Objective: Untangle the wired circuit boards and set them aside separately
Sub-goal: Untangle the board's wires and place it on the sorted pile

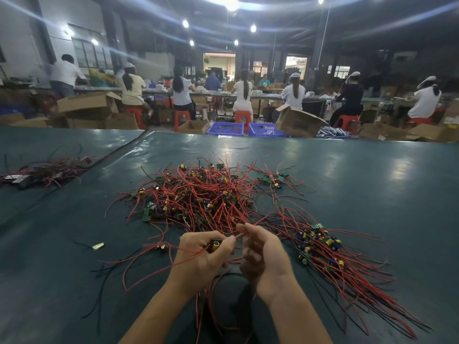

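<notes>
Circuit board (215, 245) in hand, a small one w/ a yellow-topped capacitor, is sitting near centre, just this side of the tangled heap (198, 194). Left hand (205, 254) is gripping it, fingers clamped round the board. Right hand (262, 252) is working just beside it, fingers curling in and, by the look of it, pinching a red lead (239, 235) coming off the board. Its lower fingers are blurring, so can't tell more there.

Step in hand is prob. drawing this board's leads clear of the heap. Doing it well means keeping the board steady in the left hand and sliding the right fingers along the lead toward its free end, lifting it over crossing wires, not yanking. A hard tug is likely risking the solder joints and tightening the knot.

The board is mostly hiding in the grip, so can't tell its long axis. The lead is stretching left to right, tilting slightly far as it is heading back to the heap.

The sorted bundle (320, 247) is lying to the right, boards at its far-left end and leads fanning near-right, so the freed one prob. belongs laid the same way. One loose board (162, 246) is lying just left of the left hand. A small cluster (273, 180) is sitting far right of the heap, another pile (44, 170) far left, all on the green worktop (372, 170).
</notes>
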The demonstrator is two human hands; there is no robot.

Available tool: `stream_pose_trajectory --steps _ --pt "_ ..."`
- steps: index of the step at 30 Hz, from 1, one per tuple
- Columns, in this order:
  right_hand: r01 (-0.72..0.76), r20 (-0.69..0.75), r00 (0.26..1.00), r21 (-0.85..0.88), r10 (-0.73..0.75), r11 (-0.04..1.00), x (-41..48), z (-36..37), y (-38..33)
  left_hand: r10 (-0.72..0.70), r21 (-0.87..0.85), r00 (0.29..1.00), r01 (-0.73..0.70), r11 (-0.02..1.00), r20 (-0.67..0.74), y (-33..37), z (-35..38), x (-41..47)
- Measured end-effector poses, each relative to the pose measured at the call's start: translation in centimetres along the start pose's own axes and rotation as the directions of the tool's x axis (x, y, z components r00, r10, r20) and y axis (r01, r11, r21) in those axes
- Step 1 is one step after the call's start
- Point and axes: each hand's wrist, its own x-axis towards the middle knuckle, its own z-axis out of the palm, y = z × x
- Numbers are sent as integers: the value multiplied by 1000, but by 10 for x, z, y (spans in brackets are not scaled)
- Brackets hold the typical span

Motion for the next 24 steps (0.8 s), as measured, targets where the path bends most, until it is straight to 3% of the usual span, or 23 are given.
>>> stream_pose_trajectory --steps 2,9,13,17,20,22,24 --pt "35 -18 999 104 -33 994 2 -4 -10 71 -75 996 -75 994 -60 4 -1 0" --pt "136 -95 989 281 -114 950 2 -15 -25 -1 -183 998 12 983 61 8 0 1" --pt "285 -93 958 218 -271 933 -3 -10 -22 -205 -427 974 145 892 -97 6 -6 8" --pt "368 99 913 210 -395 906 -13 -4 -18 -449 -736 892 266 622 -57 -1 -9 12" --pt "389 321 855 124 -407 913 -18 -3 -15 -519 -865 853 222 450 -51 -1 -12 16" --pt "348 482 801 108 -355 931 -21 -4 -13 -504 -886 861 183 425 -65 -1 -16 19" --pt "281 522 796 128 -306 951 -22 -4 -12 -446 -878 895 189 439 -30 0 -19 19"
